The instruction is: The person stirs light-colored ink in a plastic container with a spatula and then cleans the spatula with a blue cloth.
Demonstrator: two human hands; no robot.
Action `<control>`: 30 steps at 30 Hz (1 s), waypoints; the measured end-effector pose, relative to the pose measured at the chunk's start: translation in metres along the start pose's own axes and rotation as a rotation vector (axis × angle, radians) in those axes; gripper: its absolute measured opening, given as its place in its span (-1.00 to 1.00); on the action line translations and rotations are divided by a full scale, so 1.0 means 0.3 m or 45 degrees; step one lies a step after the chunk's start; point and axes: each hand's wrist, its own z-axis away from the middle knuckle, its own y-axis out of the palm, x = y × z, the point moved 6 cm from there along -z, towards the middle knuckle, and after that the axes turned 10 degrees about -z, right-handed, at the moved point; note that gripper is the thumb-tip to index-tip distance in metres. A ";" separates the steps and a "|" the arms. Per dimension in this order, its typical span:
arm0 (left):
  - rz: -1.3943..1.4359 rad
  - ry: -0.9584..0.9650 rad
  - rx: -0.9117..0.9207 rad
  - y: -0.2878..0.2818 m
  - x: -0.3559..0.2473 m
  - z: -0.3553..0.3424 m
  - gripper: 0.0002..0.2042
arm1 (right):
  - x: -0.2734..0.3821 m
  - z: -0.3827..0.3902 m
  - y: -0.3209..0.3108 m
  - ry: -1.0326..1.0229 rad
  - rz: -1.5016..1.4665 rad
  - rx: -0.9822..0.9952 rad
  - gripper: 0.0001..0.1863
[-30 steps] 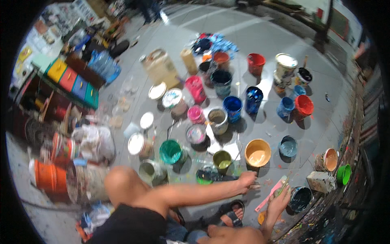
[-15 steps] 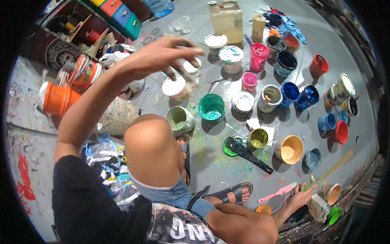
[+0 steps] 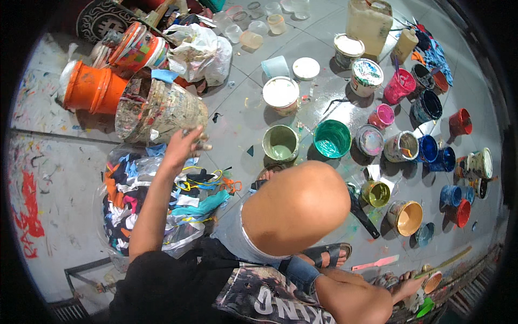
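My left hand (image 3: 186, 146) is open, fingers loosely bent, above the plastic bag of coloured fabric scraps (image 3: 124, 216) and beside a paint-crusted bucket (image 3: 167, 119). At the lower right my right hand (image 3: 407, 283) grips a long olive stick (image 3: 450, 258), near a pink spatula (image 3: 375, 263). A black flat tool (image 3: 365, 220) lies on the floor, partly hidden by my knee, close to the olive cup (image 3: 375, 191) and the tan paint cup (image 3: 409, 216).
Many paint containers stand on the tiled floor (image 3: 243, 108), among them a green bucket (image 3: 332, 137) and a large jug (image 3: 369, 27). Orange buckets (image 3: 81, 86), a white bag (image 3: 199, 54) and plastic cups (image 3: 253, 38) are at upper left. My knee (image 3: 294, 205) is raised in the middle.
My left hand left the black flat tool, rose leftward and is now lower, over the scraps. The view has swung left. My right hand still holds the stick.
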 end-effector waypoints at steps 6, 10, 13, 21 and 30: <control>-0.341 -0.092 0.062 0.095 0.283 -0.058 -0.57 | -0.052 -0.074 -0.058 -0.078 0.021 0.095 -0.49; -1.101 0.210 0.021 0.148 0.497 -0.082 -0.62 | 0.021 0.126 0.029 0.185 -0.064 0.076 -0.50; -1.431 0.329 0.197 0.243 0.646 0.037 -0.57 | 0.040 0.152 0.021 0.175 -0.056 0.030 -0.52; -2.213 0.674 0.149 0.272 0.995 0.142 -0.62 | 0.050 0.209 0.052 0.221 -0.045 -0.002 -0.52; -0.990 0.547 -0.173 0.211 0.525 -0.001 -0.60 | -0.015 0.189 0.063 0.264 -0.062 0.087 -0.51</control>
